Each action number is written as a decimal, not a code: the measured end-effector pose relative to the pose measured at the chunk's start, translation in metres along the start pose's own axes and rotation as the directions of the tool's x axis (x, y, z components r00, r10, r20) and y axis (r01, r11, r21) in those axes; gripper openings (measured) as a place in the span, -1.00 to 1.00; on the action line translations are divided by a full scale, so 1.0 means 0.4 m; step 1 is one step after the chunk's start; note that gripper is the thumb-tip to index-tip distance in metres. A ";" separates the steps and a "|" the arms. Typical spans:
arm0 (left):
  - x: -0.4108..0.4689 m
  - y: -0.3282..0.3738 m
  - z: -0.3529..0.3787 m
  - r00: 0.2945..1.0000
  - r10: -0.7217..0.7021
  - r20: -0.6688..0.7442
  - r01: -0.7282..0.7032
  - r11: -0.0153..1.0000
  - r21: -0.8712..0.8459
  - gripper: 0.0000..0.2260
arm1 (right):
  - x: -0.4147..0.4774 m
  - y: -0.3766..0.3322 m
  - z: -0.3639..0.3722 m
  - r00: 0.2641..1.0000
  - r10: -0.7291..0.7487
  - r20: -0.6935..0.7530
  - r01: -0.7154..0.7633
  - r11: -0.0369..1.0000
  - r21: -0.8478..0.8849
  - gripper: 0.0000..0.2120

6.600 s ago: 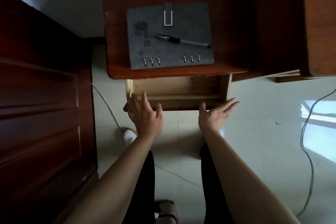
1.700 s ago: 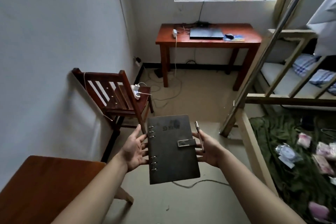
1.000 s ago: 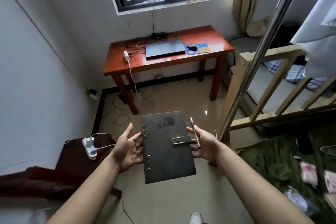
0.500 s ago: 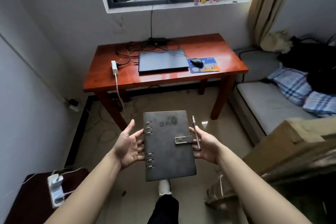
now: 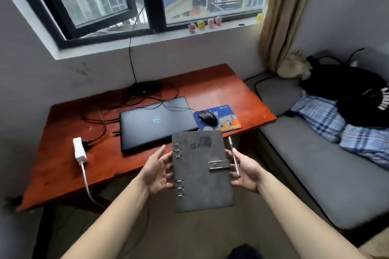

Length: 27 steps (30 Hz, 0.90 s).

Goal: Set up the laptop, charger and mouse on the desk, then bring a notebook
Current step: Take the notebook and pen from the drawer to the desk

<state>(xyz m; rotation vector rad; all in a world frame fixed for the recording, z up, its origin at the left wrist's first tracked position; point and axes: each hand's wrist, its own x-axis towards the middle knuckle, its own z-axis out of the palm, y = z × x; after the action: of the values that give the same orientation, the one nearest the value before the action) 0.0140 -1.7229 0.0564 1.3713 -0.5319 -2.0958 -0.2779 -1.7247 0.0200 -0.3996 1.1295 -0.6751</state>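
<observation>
While the notebook (image 5: 202,183) lies lengthwise toward the laptop (image 5: 147,127) just ahead, the left grip (image 5: 157,171) props it open-fingered and the right grip (image 5: 246,171) pinches a pen (image 5: 233,155).

Dell logo on laptop (image 5: 155,125) lid, seemingly an S mark on notebook (image 5: 202,176) cover, garment (image 5: 357,99) lettering illegible

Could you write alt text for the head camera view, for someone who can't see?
The left hand and right hand hold a closed grey ring-bound notebook before a red desk; the right also holds a pen. On the desk lie a closed laptop, a mouse on its pad and a white power strip.
</observation>
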 end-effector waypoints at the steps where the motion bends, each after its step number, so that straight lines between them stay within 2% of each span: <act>1: 0.039 0.035 0.014 1.000 -0.005 0.008 0.005 1.000 -0.007 -0.48 | 0.029 -0.037 -0.016 1.000 -0.008 -0.002 0.008 1.000 0.008 -0.59; 7: 0.294 0.226 0.107 1.000 -0.001 0.013 0.001 1.000 -0.003 -0.46 | 0.246 -0.280 -0.113 1.000 -0.016 0.005 0.016 0.999 -0.032 -0.55; 12: 0.512 0.412 0.216 0.996 -0.009 -0.094 0.007 1.000 -0.022 -0.47 | 0.427 -0.539 -0.184 0.999 0.020 0.029 -0.018 0.997 -0.081 -0.61; 18: 0.714 0.617 0.327 0.989 0.023 -0.147 -0.033 0.998 -0.062 -0.46 | 0.598 -0.844 -0.231 0.999 0.035 0.011 -0.033 0.984 -0.178 -0.62; 23: 0.858 0.713 0.322 0.983 0.001 -0.185 -0.018 0.996 -0.090 -0.45 | 0.736 -0.958 -0.226 0.998 0.054 -0.035 -0.060 0.971 -0.230 -0.64; 27: 0.981 0.767 0.295 0.973 -0.057 -0.223 0.046 0.997 -0.054 -0.43 | 0.843 -0.998 -0.213 0.989 0.061 -0.131 -0.093 0.964 -0.249 -0.65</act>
<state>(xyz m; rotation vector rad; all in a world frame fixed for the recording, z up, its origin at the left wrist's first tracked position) -0.1407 -2.2095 0.0180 1.5834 -0.3528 -1.9463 -0.3835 -2.2432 -0.0025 -0.5351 1.3482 -0.4919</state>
